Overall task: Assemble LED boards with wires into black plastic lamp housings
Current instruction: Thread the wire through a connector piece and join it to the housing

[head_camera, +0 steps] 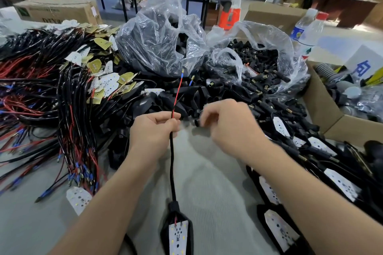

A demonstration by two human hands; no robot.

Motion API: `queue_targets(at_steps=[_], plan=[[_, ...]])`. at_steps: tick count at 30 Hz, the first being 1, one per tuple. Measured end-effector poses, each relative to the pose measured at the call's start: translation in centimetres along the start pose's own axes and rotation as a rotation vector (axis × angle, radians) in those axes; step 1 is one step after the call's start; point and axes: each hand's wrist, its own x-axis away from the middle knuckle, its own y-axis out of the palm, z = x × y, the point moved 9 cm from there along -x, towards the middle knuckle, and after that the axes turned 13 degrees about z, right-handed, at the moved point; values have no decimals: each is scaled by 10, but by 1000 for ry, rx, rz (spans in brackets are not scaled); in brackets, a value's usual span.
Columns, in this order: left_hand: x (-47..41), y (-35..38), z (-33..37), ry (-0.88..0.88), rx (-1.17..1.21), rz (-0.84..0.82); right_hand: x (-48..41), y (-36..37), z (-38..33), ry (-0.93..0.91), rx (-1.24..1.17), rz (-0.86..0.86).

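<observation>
A black cable (171,163) splits into a red wire (177,93) toward twelve o'clock, and its white, dark-speckled LED board (178,236) lies at six on the pale grey table (213,182).

A worktable covered in grey ribbed cloth (207,182) carries a sprawling heap of black and red wires with blue terminals and small gold and white boards (51,99) along its left side, with one loose white LED board (78,198) lying near that heap. At the far middle stand two clear plastic bags of black plastic parts (157,43), a loose pile of black plastic housings (186,97) spilling in front of them. On the right, black housings fitted with white LED boards (342,182) lie in rows beside an open brown cardboard box (323,109).
</observation>
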Motion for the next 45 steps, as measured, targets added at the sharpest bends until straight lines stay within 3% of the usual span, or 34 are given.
queue_targets(at_steps=[2,4,8,14,17,21,25,32,36,45], plan=[[-1,-6,5,73,-53,59,-15,3,31,11,409,-57],[0,-11,12,140,-85,98,-20,11,48,5,559,-114],[5,-13,26,276,-205,118,-18,36,47,-67,421,-213],[17,-4,32,387,-320,74,-22,46,39,-201,478,-338],[16,-2,29,391,-393,60,-27,22,38,-2,226,-200],[13,-5,34,449,-461,128,-3,7,49,405,-281,240],[15,-7,39,533,-539,140,27,46,49,677,-831,344],[18,-3,47,704,-478,117,32,48,61,670,-757,390],[12,-12,41,581,-409,144,32,37,66,644,-800,453],[17,-12,44,633,-443,110,35,64,54,787,-1195,195]])
